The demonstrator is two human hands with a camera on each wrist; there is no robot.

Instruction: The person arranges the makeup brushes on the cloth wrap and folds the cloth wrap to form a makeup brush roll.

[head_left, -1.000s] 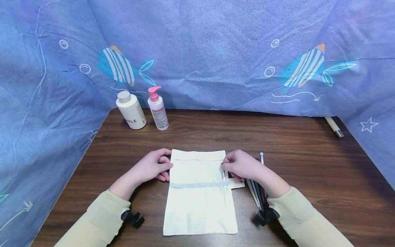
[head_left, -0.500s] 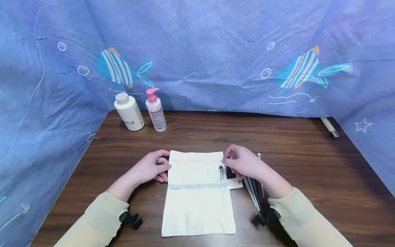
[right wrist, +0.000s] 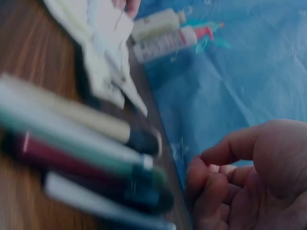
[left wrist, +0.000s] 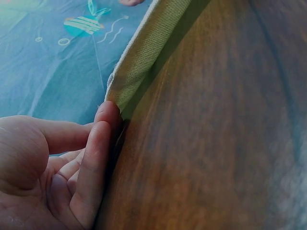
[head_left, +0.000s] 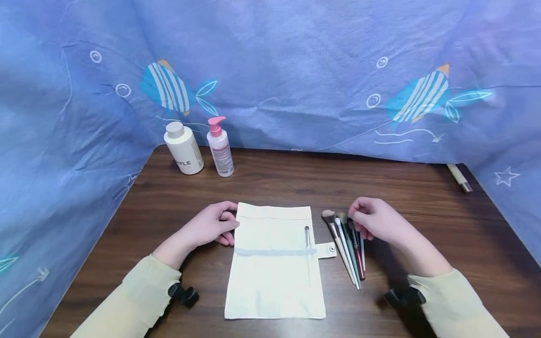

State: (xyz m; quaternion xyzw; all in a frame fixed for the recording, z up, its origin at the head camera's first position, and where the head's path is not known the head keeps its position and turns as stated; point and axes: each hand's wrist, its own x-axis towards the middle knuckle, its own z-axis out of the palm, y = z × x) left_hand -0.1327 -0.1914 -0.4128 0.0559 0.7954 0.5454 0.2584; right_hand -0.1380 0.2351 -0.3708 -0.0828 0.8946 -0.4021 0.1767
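Note:
An off-white cloth roll (head_left: 274, 286) lies unfolded, with a grey band across it and one brush (head_left: 307, 237) under the band near its right side. My left hand (head_left: 212, 226) pinches the roll's upper left edge; in the left wrist view the thumb and finger of the hand (left wrist: 57, 167) meet at the cloth's edge (left wrist: 144, 57). Beside the roll's snap tab (head_left: 327, 250), several brushes (head_left: 346, 249) lie together. Over their upper right end is my right hand (head_left: 378, 220), fingers curled; the right wrist view shows this hand (right wrist: 259, 177) holding nothing beside the blurred brushes (right wrist: 86, 139).
A white bottle (head_left: 185, 152) and a pink-topped pump bottle (head_left: 221, 155) stand at the back left of the wooden table (head_left: 296, 178). A pale cylindrical object (head_left: 458, 177) lies at the back right. Blue fish-print fabric (head_left: 279, 75) hangs behind and beside the table.
My right hand has moved right from the roll's edge to the loose brushes, uncovering the snap tab. The brush it was touching now lies released under the band. My left hand stays at the roll's edge.

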